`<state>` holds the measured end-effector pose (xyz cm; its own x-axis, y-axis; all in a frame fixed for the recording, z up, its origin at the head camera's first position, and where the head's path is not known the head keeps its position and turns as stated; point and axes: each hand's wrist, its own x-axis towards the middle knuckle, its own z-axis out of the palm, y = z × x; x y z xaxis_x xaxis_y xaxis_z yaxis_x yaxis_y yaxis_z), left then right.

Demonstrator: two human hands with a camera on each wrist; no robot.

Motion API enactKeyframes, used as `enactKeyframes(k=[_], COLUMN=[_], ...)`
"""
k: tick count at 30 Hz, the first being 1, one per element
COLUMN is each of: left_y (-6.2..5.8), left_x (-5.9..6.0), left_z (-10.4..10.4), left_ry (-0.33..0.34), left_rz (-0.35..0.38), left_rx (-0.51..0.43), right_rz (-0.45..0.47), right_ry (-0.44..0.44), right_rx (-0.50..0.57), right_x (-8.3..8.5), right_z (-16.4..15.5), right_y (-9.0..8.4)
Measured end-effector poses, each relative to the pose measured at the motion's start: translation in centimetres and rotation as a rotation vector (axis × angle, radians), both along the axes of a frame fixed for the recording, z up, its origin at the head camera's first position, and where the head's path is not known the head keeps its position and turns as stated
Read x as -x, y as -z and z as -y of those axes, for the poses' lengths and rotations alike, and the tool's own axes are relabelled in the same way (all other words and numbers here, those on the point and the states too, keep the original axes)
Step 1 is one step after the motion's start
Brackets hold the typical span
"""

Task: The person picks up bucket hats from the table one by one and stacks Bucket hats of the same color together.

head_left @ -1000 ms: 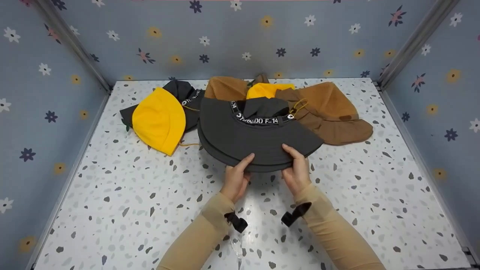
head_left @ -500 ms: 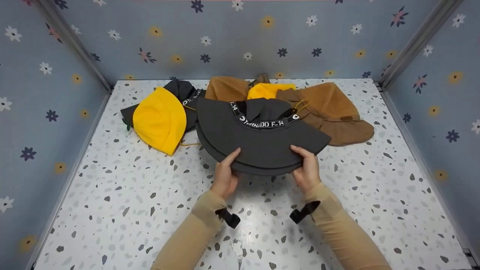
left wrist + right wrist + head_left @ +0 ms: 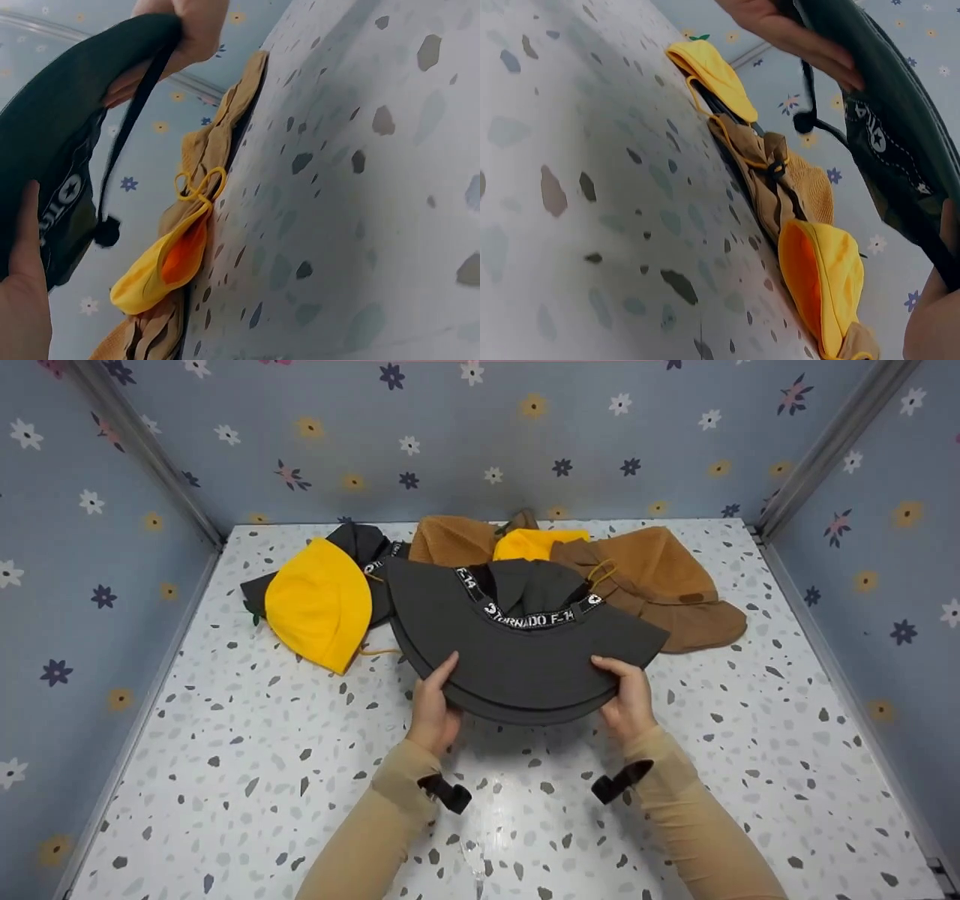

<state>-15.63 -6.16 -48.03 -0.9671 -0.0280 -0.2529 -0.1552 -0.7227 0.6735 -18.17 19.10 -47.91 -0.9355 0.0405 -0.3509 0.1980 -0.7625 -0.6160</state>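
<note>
Both hands have slid apart along the brim since a second ago: left hand and right hand pinch the dark grey hat (brim lifted toward the person) above the desk, spreading it out flat.

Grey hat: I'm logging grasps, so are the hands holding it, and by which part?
Yes. The left hand and right hand both grip the grey hat by the near edge of its brim, one at each side.
</note>
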Motion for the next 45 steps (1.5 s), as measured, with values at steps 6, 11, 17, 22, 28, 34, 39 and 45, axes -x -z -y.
enactKeyframes(k=[6, 11, 17, 22, 28, 34, 39, 45], left_y=[-0.4, -0.4, -0.1, 0.1, 0.3, 0.1, 0.3, 0.8], left_x=[0.4, 0.4, 0.3, 0.4, 0.5, 0.8, 0.9, 0.7], left_z=[1.5, 2.3, 2.9, 3.2, 3.5, 4.2, 5.0, 5.5], left_ry=[-0.011, 0.003, 0.006, 0.001, -0.02, -0.004, 0.03, 0.069], left_rz=[0.013, 0.023, 0.036, 0.046, 0.058, 0.204, 0.217, 0.159], left_rx=[0.039, 0.066, 0.085, 0.121, 0.177, 0.281, 0.365, 0.544], right_rz=[-0.008, -0.036, -0.081, -0.079, -0.099, -0.095, -0.088, -0.084], right_ry=[-0.059, -0.057, -0.031, -0.031, -0.026, -0.039, -0.046, -0.048], right_rx=[-0.06, -0.094, -0.127, -0.139, -0.144, -0.163, -0.175, -0.221], right_x=[0.0, 0.1, 0.0, 0.0, 0.0, 0.1, 0.0, 0.0], right_z=[-1.2, -1.9, -2.1, -2.1, -2.1, -2.2, -2.2, -2.2], right_y=[0.0, -0.3, -0.3, -0.4, -0.4, -0.4, -0.6, -0.5])
